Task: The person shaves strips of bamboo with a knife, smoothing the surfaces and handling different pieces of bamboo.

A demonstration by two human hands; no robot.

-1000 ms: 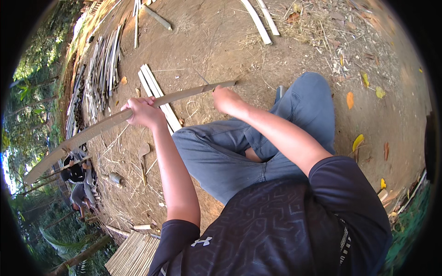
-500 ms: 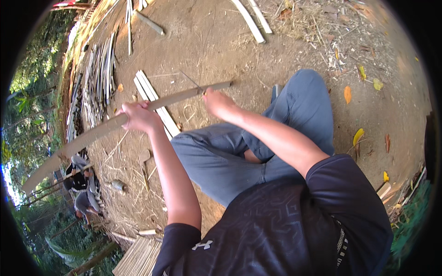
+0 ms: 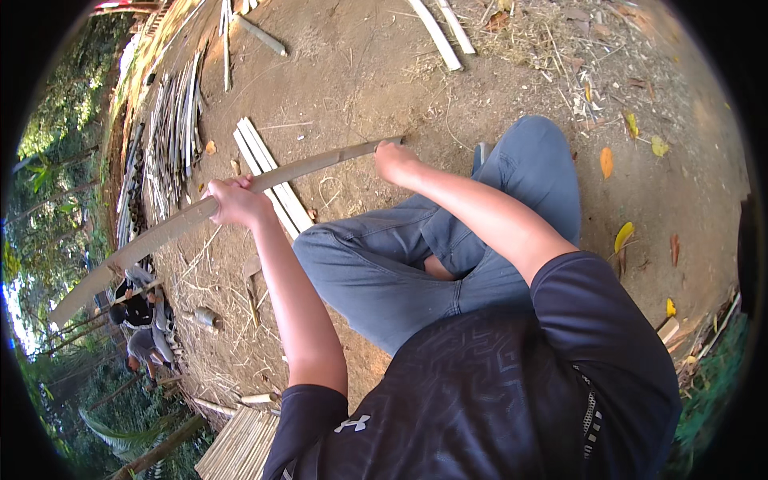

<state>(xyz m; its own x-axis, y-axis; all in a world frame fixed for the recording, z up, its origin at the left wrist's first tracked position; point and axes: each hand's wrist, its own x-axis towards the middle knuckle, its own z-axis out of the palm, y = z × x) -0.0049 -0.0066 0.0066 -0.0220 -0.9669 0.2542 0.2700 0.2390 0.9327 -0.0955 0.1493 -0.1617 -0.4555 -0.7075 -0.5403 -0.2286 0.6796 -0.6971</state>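
Observation:
A long, flat bamboo strip slants across in front of me, its wide end out at the far left and its narrow end near my right hand. Fingers wrapped round it, my left hand grips the strip around its middle. My right hand is closed at the narrow end, over my bent legs. It held a thin-bladed knife half a second ago; now the blade does not show distinctly. Pale split bamboo pieces lie on the ground beneath the strip, between my hands.
A pile of bamboo sticks lies at the left. More pale strips are at the top. A hatchet-like tool and a can-like object rest left of my arm. Two other people sit at the far left. A slatted bamboo bundle lies lower left.
My right hand has slid right and slightly up along the strip to its narrow end. My left hand keeps its grip, and the strip has shifted slightly. The knife blade no longer shows clearly.

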